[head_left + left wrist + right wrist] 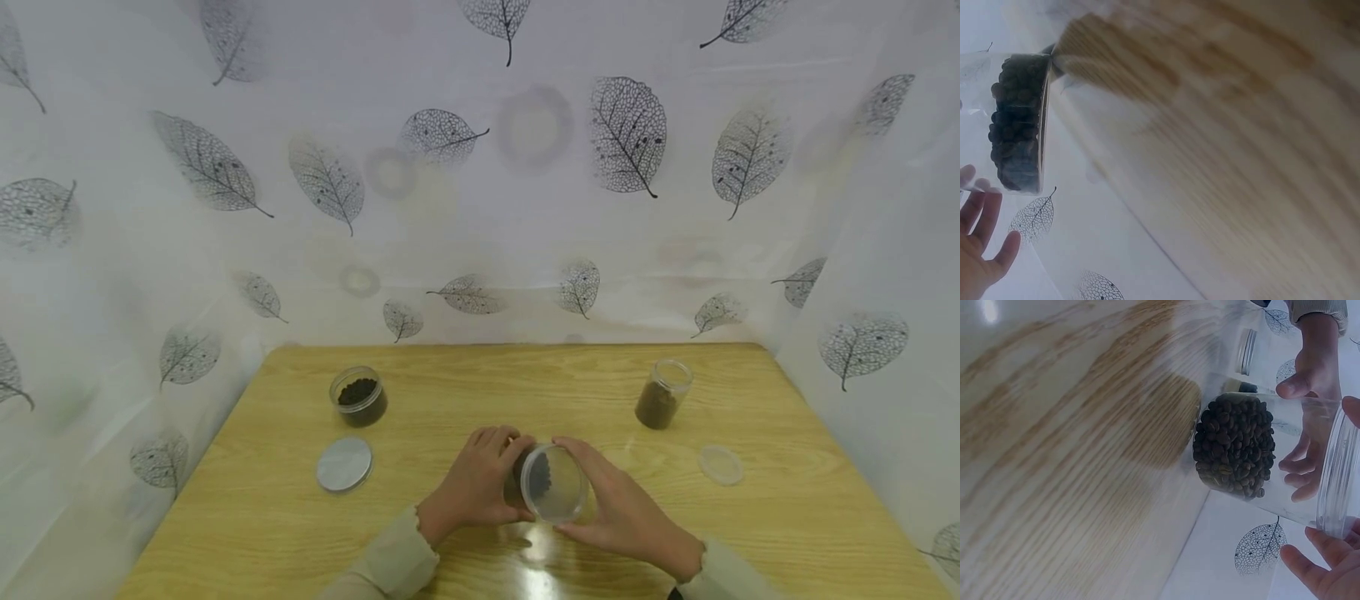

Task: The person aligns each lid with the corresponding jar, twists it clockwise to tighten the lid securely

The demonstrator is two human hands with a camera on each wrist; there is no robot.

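Observation:
Between both hands is a clear jar, partly filled with dark brown coffee beans. My left hand holds the jar's body from the left, fingers on the far side and thumb near me. In the right wrist view the left fingers show through the clear wall. My right hand grips the clear ribbed lid at the jar's top, with thumb and fingers at opposite sides of it. Low on the jar the beans form a dark band in the left wrist view.
On the left of the wooden table stands a short clear jar of dark beans, with a silver lid lying nearer me. On the right are a taller clear jar with dark brown contents and a clear lid.

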